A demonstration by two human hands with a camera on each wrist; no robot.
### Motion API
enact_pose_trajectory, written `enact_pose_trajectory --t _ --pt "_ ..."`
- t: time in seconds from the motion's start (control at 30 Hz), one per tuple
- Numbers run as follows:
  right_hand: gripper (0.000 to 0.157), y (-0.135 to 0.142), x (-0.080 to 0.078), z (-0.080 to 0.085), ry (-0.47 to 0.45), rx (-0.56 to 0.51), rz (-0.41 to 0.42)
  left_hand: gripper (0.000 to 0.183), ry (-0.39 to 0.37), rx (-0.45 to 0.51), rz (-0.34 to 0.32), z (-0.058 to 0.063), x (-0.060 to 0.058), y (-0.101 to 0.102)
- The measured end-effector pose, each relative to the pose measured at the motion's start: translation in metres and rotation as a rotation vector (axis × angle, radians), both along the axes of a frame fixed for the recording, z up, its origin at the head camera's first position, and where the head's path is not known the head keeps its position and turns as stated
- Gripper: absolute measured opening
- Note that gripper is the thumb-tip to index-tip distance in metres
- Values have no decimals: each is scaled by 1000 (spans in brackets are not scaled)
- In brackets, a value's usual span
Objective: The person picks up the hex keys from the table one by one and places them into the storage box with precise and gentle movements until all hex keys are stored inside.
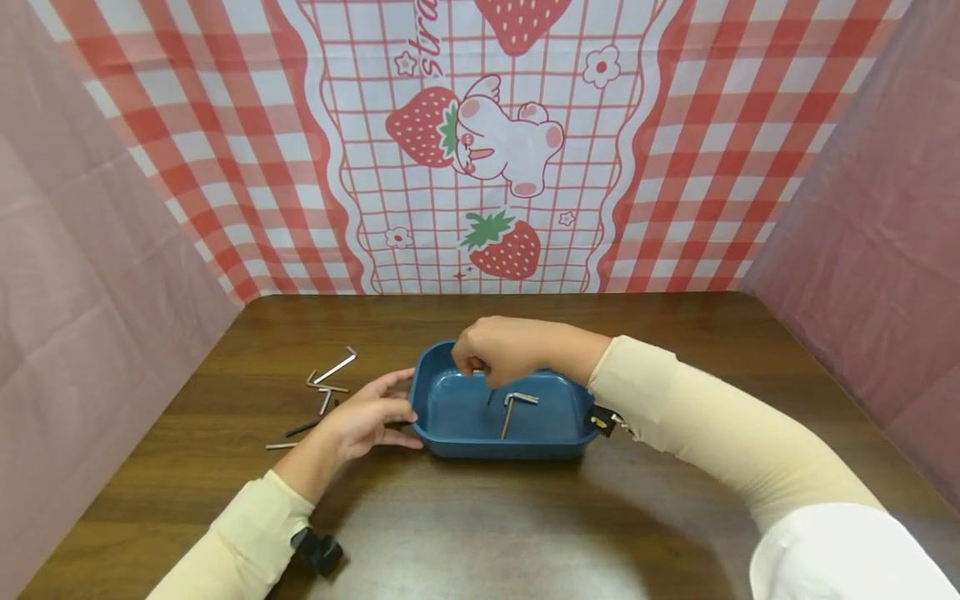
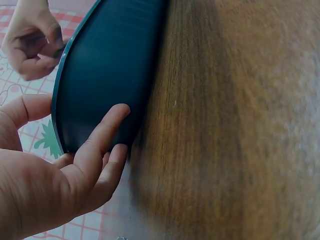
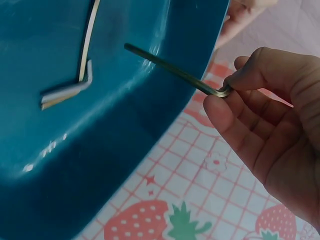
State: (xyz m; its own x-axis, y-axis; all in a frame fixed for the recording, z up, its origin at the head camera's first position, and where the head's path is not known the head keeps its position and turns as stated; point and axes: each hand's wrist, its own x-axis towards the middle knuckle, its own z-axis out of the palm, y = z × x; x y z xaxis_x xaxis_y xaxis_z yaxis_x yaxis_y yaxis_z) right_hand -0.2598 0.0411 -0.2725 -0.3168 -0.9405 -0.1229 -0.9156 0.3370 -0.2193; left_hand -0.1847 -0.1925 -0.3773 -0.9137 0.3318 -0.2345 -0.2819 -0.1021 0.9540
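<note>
My right hand [image 1: 498,354] pinches a dark brass-coloured hex key [image 3: 170,68] by its bent short end, between thumb and fingertip. The key's long arm slants down over the inside of a blue rectangular tray [image 1: 457,408]. Two more hex keys lie overlapping on the tray floor: a brass-coloured one [image 1: 507,421] and a silver one [image 1: 525,399]. At the tray's left end, my left hand [image 1: 367,421] rests spread against it. Two extended fingers [image 2: 102,130] press the outer wall in the left wrist view, and the thumb touches the rim.
Left of the tray, several loose hex keys lie on the brown wooden table [image 1: 480,517], among them a silver one [image 1: 335,367] and a black one [image 1: 302,428]. A red-and-white checked strawberry cloth [image 1: 247,167] hangs behind, with pink cloth [image 1: 862,250] at both sides.
</note>
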Motion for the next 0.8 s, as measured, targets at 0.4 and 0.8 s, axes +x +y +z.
enact_pose_trajectory --t 0.4,0.8 --pt "16 -11 -13 -12 -44 55 -59 81 12 18 -14 0 0 1" --pt "20 1 -18 -17 -163 309 -168 82 18 24 -15 -1 0 1"
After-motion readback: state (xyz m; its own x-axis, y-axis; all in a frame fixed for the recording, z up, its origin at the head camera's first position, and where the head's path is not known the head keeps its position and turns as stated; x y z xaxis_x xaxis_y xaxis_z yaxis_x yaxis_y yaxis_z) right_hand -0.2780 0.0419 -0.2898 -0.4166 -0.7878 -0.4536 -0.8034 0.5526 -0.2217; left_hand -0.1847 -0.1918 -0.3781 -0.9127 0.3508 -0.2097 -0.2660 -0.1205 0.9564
